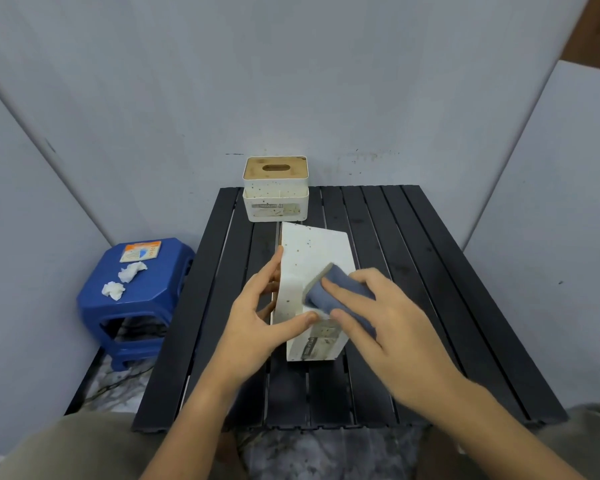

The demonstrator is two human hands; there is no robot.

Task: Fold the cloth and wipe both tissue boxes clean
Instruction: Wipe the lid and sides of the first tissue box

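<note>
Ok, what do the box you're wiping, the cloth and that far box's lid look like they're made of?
Near tissue box: looks like hard plastic, matt off-white with dark specks; flat, rigid walls.
Cloth: soft blue-grey fabric, possibly microfibre; it sits folded in a pad under the right hand.
Lid of the far tissue box: looks like wood or bamboo, tan and matt; the grain is too blurred to tell.

Both forearms are bare from the lower edge of the view to the wrists, with no sleeves showing. The left hand [257, 315] and the right hand [378, 317] wear no gloves, rings or watch. Olive-grey trousers [66, 445] cover both knees at the bottom corners.
</note>
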